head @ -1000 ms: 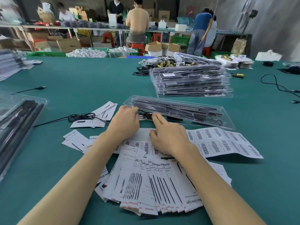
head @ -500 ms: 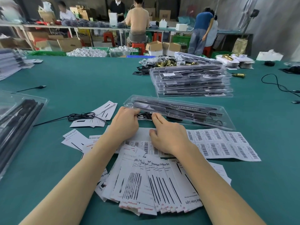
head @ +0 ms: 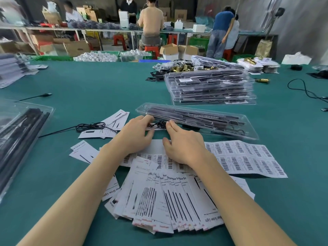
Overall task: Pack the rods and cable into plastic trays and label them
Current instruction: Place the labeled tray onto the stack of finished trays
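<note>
Green table (head: pixel 106 86), workers behind. Tray (head: pixel 195 119) with rods lies just beyond hands, long axis left-right. Left hand (head: pixel 136 134) and right hand (head: pixel 182 144) flank cable coil (head: pixel 159 124) at tray's near-left edge, fingers curled on it, equally near. Labels (head: pixel 248 157) under wrists.
</note>
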